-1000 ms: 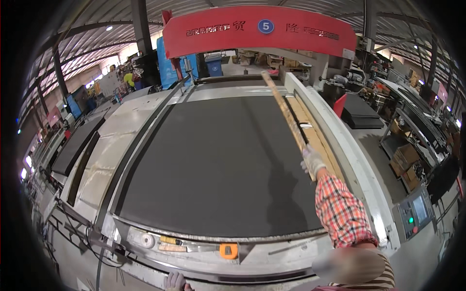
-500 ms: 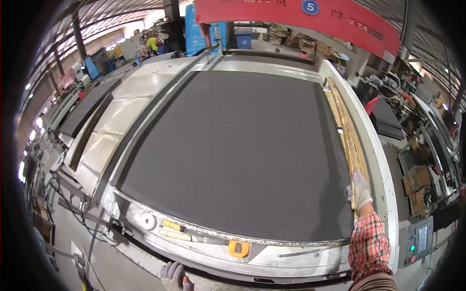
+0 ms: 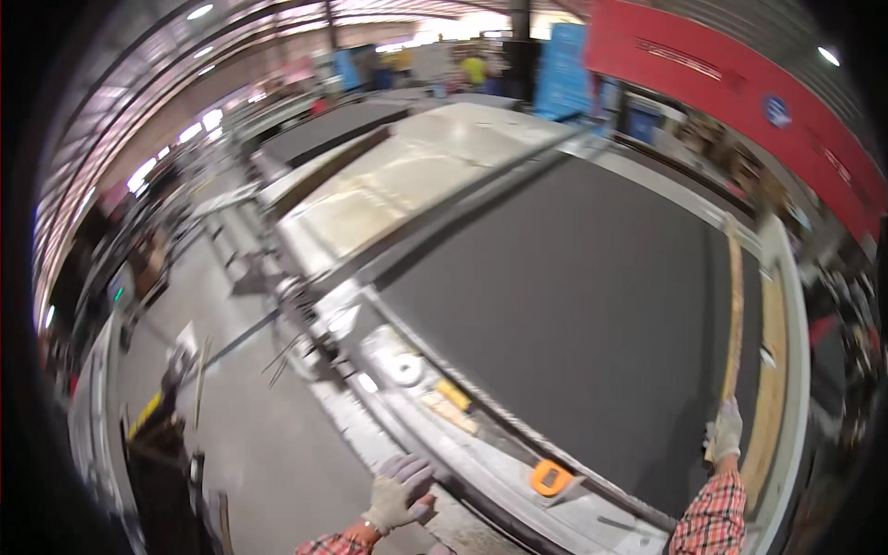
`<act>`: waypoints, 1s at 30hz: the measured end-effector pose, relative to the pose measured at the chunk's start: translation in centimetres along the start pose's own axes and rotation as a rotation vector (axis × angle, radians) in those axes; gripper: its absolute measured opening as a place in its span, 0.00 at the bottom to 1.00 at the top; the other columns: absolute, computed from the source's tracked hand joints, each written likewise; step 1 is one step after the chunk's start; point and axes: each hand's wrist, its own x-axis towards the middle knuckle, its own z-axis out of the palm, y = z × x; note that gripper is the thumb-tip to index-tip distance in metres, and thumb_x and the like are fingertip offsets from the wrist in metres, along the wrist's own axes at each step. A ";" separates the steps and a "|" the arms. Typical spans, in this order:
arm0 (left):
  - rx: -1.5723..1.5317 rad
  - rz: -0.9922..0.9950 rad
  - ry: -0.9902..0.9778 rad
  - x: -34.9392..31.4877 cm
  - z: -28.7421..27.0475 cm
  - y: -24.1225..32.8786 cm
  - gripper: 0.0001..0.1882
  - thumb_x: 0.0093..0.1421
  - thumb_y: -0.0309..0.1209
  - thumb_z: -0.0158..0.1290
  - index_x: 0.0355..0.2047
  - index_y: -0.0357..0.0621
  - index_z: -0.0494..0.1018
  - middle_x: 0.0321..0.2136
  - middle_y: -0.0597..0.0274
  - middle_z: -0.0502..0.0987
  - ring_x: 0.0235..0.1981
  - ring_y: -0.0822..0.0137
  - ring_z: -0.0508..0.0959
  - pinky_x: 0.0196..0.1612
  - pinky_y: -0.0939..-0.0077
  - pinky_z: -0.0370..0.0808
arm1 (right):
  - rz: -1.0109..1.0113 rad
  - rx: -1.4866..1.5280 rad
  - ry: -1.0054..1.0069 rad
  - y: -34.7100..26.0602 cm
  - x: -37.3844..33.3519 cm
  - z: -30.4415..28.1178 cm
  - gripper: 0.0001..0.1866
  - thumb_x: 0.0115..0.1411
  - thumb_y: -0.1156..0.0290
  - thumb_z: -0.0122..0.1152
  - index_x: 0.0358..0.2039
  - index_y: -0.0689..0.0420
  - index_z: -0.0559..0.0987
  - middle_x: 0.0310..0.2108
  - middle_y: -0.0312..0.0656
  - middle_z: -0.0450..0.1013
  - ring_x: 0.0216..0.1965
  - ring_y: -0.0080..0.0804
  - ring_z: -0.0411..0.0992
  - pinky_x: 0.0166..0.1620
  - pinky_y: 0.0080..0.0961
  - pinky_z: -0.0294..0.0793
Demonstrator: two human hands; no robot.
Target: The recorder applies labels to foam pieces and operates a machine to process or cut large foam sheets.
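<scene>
My right hand (image 3: 727, 431), in a pale glove, is closed round the near end of a long, narrow wooden strip (image 3: 736, 310). The strip runs away from me along the right part of a large dark grey sheet (image 3: 564, 305) on the machine bed. My left hand (image 3: 400, 490), gloved with bare fingertips showing, is near the machine's front edge. Its fingers are loosely stretched and nothing shows in them. On the front ledge nearby are an orange tape measure (image 3: 551, 478), a yellow-handled tool (image 3: 453, 395) and a white roll (image 3: 404, 368).
A light wooden board (image 3: 770, 379) lies between the sheet and the white right-hand rail (image 3: 794, 342). A red beam (image 3: 712, 74) spans the far side. Left of the bed is a shiny metal table (image 3: 407, 190) with dark sheets (image 3: 324, 134) beyond it. Grey floor (image 3: 268, 425) shows at left.
The view has swung to the left. My right hand has brought the wooden strip from the right-hand edge in over the grey sheet. More of my left hand and forearm now shows.
</scene>
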 end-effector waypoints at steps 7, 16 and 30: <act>0.147 -0.360 0.199 -5.9 -6.0 -8.3 0.28 0.46 0.33 0.53 0.50 0.45 0.66 0.52 0.48 0.65 0.54 0.46 0.63 0.55 0.55 0.61 | -0.239 -0.202 -0.172 -1.3 -1.5 10.8 0.22 0.65 0.57 0.40 0.60 0.36 0.57 0.11 0.33 0.58 0.06 0.23 0.55 0.08 0.20 0.55; -0.025 -1.534 0.202 -33.3 -15.9 -26.5 0.22 0.50 0.42 0.53 0.40 0.39 0.75 0.38 0.46 0.76 0.43 0.53 0.75 0.47 0.68 0.70 | -0.558 -0.996 0.400 4.0 8.5 7.7 0.27 0.63 0.59 0.45 0.60 0.55 0.57 0.27 0.49 0.75 0.26 0.43 0.73 0.32 0.38 0.69; 0.062 -0.537 0.237 17.8 -29.4 -57.1 0.29 0.52 0.42 0.55 0.49 0.36 0.67 0.46 0.44 0.71 0.49 0.50 0.71 0.53 0.66 0.66 | -0.958 -1.067 0.026 5.5 -21.3 42.1 0.33 0.38 0.75 0.66 0.49 0.59 0.72 0.53 0.52 0.65 0.54 0.47 0.63 0.57 0.35 0.61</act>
